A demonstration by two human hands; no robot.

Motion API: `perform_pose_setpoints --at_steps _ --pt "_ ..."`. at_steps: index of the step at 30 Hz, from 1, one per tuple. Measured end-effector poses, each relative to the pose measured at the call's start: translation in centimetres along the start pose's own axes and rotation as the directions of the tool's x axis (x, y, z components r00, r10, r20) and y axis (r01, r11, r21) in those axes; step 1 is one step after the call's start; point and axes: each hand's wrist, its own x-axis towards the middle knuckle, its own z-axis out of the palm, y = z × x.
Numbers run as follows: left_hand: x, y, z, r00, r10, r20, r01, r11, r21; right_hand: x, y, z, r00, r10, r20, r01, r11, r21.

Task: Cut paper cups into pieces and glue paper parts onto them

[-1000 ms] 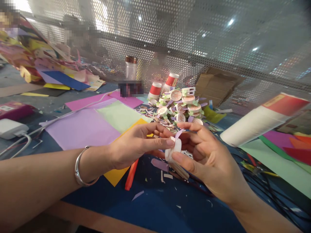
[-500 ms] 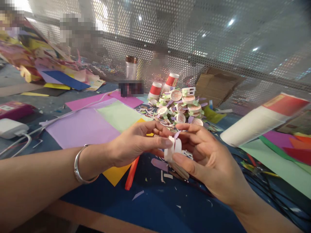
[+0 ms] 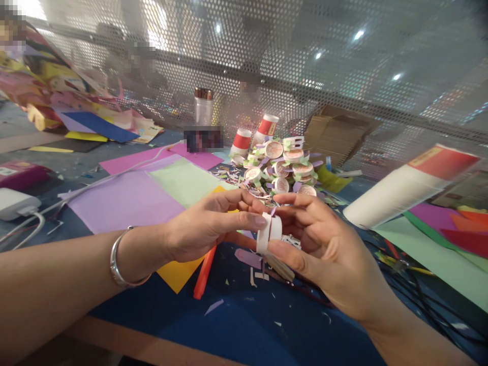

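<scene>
Between both hands is a small white round paper piece (image 3: 270, 234), made of two ring-like halves with a slit between them. A bit of purple paper sticks out at its top. My left hand (image 3: 217, 223) pinches its left side with thumb and fingers. My right hand (image 3: 320, 244) grips the right side, thumb low in front and fingers behind. Beyond the hands rises a pile of similar round paper pieces (image 3: 282, 168) with green and purple tabs. Below the held piece lie a purple paper scrap (image 3: 247, 257) and a tool with a beige handle (image 3: 281, 268).
A red marker (image 3: 205, 272) lies on orange paper (image 3: 177, 274). Purple sheets (image 3: 125, 198) and a green sheet (image 3: 186, 183) spread leftward. A stack of paper cups (image 3: 400, 190), black cables (image 3: 415, 295) and coloured paper are at right. Behind stand a jar (image 3: 203, 107), a cardboard box (image 3: 335, 134) and a perforated panel (image 3: 244, 51).
The purple strip at the top of the white piece has sunk lower, and the two halves look more evenly lined up. Both hands keep their grip; the view shifts slightly.
</scene>
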Motion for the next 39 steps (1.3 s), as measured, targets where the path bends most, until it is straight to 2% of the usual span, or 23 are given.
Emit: perform_pose_setpoints --at_steps 8,14,26,30,36,39 --pt "0.1 0.1 -0.2 0.998 -0.033 0.045 0.036 0.997 -0.063 -0.2 -0.2 -0.2 1.0 0.018 0.005 -0.018 1.0 0.004" --pt "0.1 0.1 -0.3 0.997 -0.052 0.052 0.053 0.998 -0.027 -0.2 -0.2 0.0 1.0 0.031 -0.005 -0.031 1.0 -0.003" --pt "0.0 0.1 -0.1 0.995 -0.096 0.016 0.096 0.995 -0.008 0.3 0.3 -0.2 0.995 0.094 -0.03 -0.094 0.996 0.012" --pt "-0.1 -0.1 0.0 0.998 -0.06 -0.01 0.06 0.998 -0.009 0.2 0.5 -0.2 0.996 0.065 -0.057 -0.066 0.997 -0.03" --pt "-0.3 0.0 0.3 1.0 0.006 -0.01 -0.005 0.999 0.047 0.3 1.0 -0.2 0.995 -0.052 -0.09 0.046 0.996 -0.075" --pt "-0.3 -0.2 0.4 0.999 0.048 -0.009 -0.047 0.996 0.073 0.4 1.1 -0.1 0.995 -0.049 -0.083 0.041 0.995 -0.095"
